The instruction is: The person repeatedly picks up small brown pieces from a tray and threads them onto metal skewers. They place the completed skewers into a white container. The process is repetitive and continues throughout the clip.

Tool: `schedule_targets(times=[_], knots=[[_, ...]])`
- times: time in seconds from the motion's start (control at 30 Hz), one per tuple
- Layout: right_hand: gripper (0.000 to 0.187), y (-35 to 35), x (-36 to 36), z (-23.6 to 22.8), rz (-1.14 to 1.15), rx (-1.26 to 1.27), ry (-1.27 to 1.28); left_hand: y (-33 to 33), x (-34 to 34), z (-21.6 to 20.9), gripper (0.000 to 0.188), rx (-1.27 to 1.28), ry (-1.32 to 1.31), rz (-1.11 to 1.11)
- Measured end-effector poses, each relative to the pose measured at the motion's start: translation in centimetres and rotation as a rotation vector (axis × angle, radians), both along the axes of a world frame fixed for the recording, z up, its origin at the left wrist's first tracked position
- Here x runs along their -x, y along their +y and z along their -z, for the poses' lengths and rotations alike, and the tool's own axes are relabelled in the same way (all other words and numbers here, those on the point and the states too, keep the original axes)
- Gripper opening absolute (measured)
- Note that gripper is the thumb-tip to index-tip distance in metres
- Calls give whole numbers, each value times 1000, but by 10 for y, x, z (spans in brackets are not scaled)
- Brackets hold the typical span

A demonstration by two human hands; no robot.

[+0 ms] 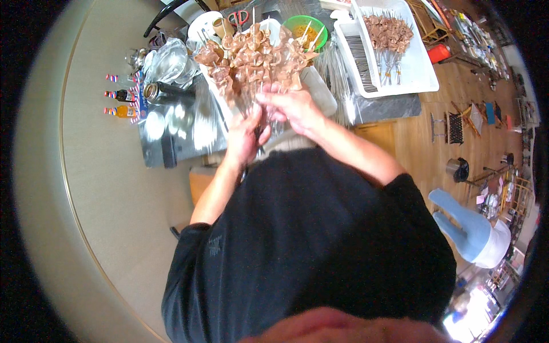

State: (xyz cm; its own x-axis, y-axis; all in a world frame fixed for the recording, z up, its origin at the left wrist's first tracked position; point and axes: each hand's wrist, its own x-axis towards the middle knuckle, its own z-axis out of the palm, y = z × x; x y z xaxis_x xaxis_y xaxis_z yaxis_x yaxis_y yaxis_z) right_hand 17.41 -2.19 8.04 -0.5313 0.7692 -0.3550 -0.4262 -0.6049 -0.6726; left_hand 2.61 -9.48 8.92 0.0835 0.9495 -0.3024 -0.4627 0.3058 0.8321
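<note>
A fanned bunch of skewers (251,71) threaded with brown, ruffled meat-like pieces spreads out in front of me, above a white tray (216,103). My left hand (246,137) is closed round the lower stick ends of the bunch. Against the upper part of those sticks, just below the meat, my right hand (294,108) has thumb and fingers drawn together on the skewers. Its fingertips are slightly blurred, so how many sticks it grips cannot be made out.
At right, a white tray (426,77) holds finished-looking skewers (389,34) beside bare thin sticks (359,54). A green basket (291,24) and red-handled scissors (239,17) lie beyond. Bottles (119,111) and clear plastic (171,62) stand left. Another person (469,231) is at far right.
</note>
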Motion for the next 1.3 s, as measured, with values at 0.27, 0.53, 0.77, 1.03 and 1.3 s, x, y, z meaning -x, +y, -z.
schedule_targets(times=[0.27,0.53,0.77,1.03,1.3], knots=[[16,-4,-4,-3,30,-86,-41,2,-3,0,34,-1,97,-18],[29,-6,8,-22,-13,-27,-113,6,5,12,32,-6,169,78],[18,-1,6,-3,-28,-8,-122,2,3,3,36,-22,49,63],[22,3,0,-14,-201,-143,-88,2,5,7,56,2,5,100],[29,6,11,1,-283,49,-8,2,13,14,63,-10,69,216]])
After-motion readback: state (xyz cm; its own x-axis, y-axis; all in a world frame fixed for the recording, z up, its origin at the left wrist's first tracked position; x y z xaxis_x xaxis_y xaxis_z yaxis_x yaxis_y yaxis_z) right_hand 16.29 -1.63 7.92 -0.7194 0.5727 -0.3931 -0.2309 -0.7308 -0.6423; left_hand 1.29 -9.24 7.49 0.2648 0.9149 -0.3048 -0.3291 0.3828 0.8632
